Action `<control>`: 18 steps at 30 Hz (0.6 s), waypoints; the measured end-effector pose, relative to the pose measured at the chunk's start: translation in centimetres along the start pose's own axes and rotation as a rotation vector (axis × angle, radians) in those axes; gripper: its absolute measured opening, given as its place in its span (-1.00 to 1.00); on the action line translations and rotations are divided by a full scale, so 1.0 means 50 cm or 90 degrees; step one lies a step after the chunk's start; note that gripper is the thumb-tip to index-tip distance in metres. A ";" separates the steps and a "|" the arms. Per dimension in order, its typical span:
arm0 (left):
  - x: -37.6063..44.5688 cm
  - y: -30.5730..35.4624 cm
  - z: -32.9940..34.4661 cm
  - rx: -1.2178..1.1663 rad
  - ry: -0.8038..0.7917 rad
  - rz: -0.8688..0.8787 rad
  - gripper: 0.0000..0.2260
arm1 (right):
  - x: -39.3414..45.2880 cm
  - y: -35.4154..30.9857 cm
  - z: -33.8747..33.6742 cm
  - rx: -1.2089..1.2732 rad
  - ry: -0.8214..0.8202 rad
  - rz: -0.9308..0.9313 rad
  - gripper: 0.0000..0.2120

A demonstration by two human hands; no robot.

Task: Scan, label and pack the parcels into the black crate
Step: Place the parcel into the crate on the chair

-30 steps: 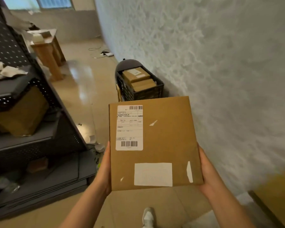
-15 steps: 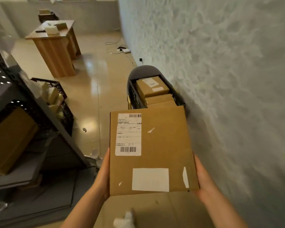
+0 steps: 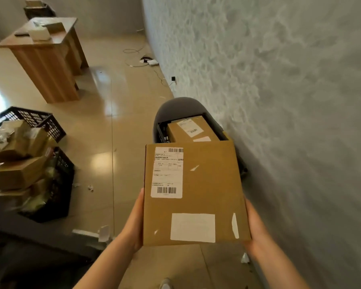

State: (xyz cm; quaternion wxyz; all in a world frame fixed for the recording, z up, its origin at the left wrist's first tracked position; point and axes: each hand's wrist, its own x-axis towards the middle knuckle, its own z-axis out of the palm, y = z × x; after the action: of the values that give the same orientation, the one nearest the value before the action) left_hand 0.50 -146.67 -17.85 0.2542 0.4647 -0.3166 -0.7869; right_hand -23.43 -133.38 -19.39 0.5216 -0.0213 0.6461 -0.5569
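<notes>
I carry a flat brown cardboard parcel (image 3: 204,190) in front of me, a white shipping label with barcodes on its upper left and a blank white sticker near its lower edge. My left hand (image 3: 134,224) grips its left side and my right hand (image 3: 253,226) grips its right side, fingers underneath. Just beyond the parcel's far edge stands the black crate (image 3: 161,131) on a grey chair against the wall. A labelled brown parcel (image 3: 191,129) lies inside it; the rest of the crate is hidden behind my parcel.
A textured grey wall (image 3: 279,101) runs along the right. Two black crates (image 3: 56,178) heaped with boxes and wrapping stand at the left. A wooden desk (image 3: 44,59) is farther back. Cables and a power strip (image 3: 151,61) lie by the wall. Paper scraps litter the tan floor.
I have walked closer to the black crate, which now sits right behind the parcel's far edge. The dark shelving has slid out of view on the left. My grip on the parcel is unchanged.
</notes>
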 end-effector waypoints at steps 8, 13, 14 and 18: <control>0.272 0.057 0.057 0.070 0.070 -0.034 -0.52 | 0.242 -0.156 0.029 -0.085 0.079 0.013 -0.60; 0.448 0.052 0.107 0.204 0.133 -0.015 -0.45 | 0.435 -0.220 -0.018 -0.184 0.124 -0.014 -0.68; 0.481 0.046 0.116 0.209 0.154 -0.016 -0.51 | 0.470 -0.230 -0.027 -0.212 0.130 -0.020 -0.69; 0.566 0.032 0.164 0.195 0.205 -0.052 -0.69 | 0.582 -0.259 -0.052 -0.264 0.109 -0.007 -0.76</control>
State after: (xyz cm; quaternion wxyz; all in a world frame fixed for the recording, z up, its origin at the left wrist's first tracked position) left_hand -19.09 -165.23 -29.81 0.1959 0.6302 -0.3681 -0.6549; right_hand -45.66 -154.16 -29.17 0.4463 -0.0842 0.7885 -0.4147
